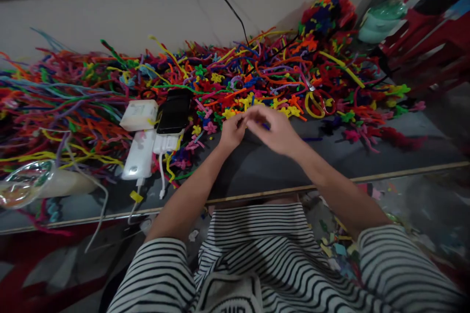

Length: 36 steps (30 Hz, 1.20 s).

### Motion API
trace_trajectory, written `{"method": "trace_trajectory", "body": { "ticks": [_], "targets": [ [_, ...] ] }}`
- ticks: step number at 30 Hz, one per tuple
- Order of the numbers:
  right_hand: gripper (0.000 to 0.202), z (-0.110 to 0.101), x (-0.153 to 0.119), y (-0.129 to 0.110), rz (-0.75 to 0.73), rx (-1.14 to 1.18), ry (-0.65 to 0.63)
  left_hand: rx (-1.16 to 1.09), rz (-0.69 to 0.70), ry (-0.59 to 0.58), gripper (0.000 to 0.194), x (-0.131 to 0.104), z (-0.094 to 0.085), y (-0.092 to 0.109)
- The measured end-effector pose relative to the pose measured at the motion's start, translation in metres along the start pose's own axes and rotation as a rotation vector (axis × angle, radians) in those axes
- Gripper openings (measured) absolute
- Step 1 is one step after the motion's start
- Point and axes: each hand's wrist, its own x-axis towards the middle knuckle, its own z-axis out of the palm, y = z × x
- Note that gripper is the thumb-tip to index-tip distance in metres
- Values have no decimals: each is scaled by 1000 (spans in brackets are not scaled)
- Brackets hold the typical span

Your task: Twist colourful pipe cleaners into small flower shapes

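Note:
My left hand [233, 130] and my right hand [270, 128] meet over the dark table [264, 176], fingers pinched together. Whatever lies between the fingertips is too small and hidden to name; a bit of blue shows by the right hand's fingers. Just beyond them are yellow pipe-cleaner flowers [250, 101] in a long heap of many-coloured pipe cleaners [198, 71]. A blue stem [312, 139] lies to the right of my right hand. Scissors [315, 102] with yellow and red handles rest on the heap's near edge.
A black phone [175, 111], a white box [139, 115], a white power bank [138, 155] with cables and a tipped plastic cup [69, 182] lie left. A green figurine [380, 22] stands back right. Scraps litter the floor.

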Motion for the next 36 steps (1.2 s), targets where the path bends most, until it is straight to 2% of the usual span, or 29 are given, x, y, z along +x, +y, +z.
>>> {"method": "trace_trajectory", "body": {
  "ticks": [1, 3, 5, 8, 11, 13, 15, 20, 23, 26, 32, 36],
  "targets": [
    [34, 1, 11, 15, 42, -42, 43, 3, 4, -3, 27, 0, 0, -1],
    [29, 3, 25, 37, 192, -302, 164, 16, 24, -4, 26, 1, 0, -1],
    [21, 5, 29, 51, 251, -395, 106, 24, 49, 13, 25, 0, -1, 0],
    [22, 9, 27, 62, 312, -163, -41, 8, 33, 42, 23, -1, -1, 2],
    [21, 10, 25, 71, 414, 217, -104, -26, -17, 19, 25, -3, -2, 4],
    [21, 9, 24, 75, 446, 359, -137, -18, -11, 5, 26, -5, -2, 6],
    [23, 9, 23, 78, 457, 386, -143, 24, 18, 9, 25, -6, -3, 7],
    [25, 9, 24, 80, 548, 442, -58, 140, 150, -15, 24, -2, -10, 0],
    [23, 8, 24, 84, 544, 475, -97, 191, 278, -83, 24, 1, -16, -7],
    [31, 7, 25, 88, 497, 409, -104, 296, 386, -133, 20, 2, -20, -12],
    [38, 4, 24, 88, 517, 525, -150, 435, 513, -117, 24, 5, -26, -13],
    [42, 3, 23, 88, 464, 531, -188, 479, 556, -139, 26, 7, -27, -10]
  ]
}}
